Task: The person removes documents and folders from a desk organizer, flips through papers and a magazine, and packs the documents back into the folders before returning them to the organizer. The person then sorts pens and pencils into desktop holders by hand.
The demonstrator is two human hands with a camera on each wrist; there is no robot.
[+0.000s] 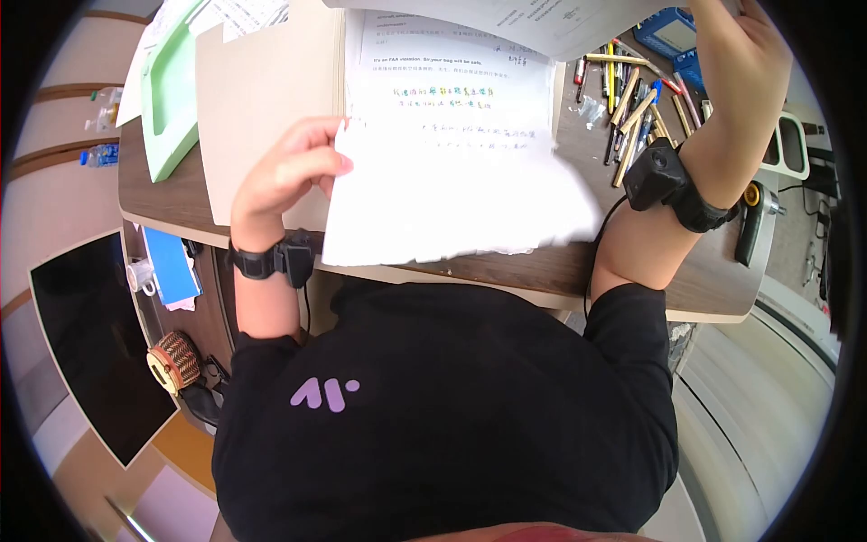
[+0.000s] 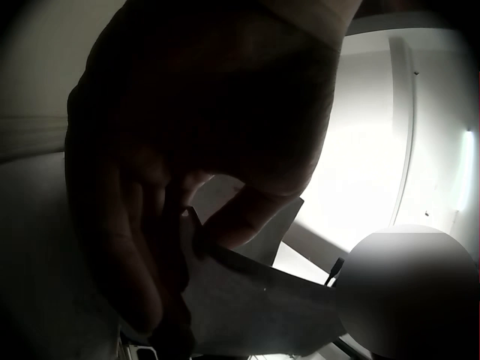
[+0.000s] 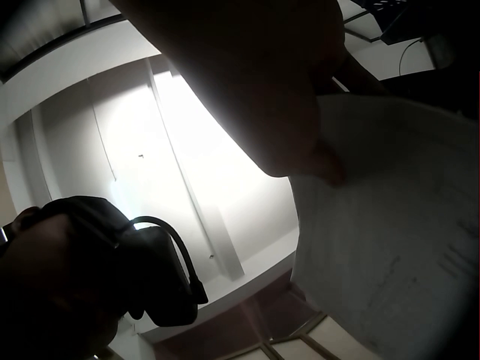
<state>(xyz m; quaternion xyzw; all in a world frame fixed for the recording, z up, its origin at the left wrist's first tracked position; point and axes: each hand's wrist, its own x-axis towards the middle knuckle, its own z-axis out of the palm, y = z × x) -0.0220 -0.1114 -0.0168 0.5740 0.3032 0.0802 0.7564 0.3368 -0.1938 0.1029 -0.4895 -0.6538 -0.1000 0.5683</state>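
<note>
My left hand point(image 1: 293, 172) pinches the left edge of a white paper sheet point(image 1: 452, 212) with a ragged lower edge, between thumb and fingers. In the left wrist view the dark left hand point(image 2: 202, 112) has its thumb and fingers on the paper point(image 2: 255, 307). At the top right, my right hand point(image 1: 745, 32) is partly cut off by the frame. The right wrist view shows the right hand's thumb lying on a large raised page point(image 3: 382, 217). That raised printed page point(image 1: 560, 27) curves above a sheet of printed and handwritten text point(image 1: 442, 90).
A beige folder point(image 1: 271, 90) lies under the papers, beside a light green tray point(image 1: 155, 158). Several pens and pencils point(image 1: 632, 113) are scattered at the right near blue boxes point(image 1: 668, 36). A black-handled tool point(image 1: 751, 226) lies at the desk's right edge.
</note>
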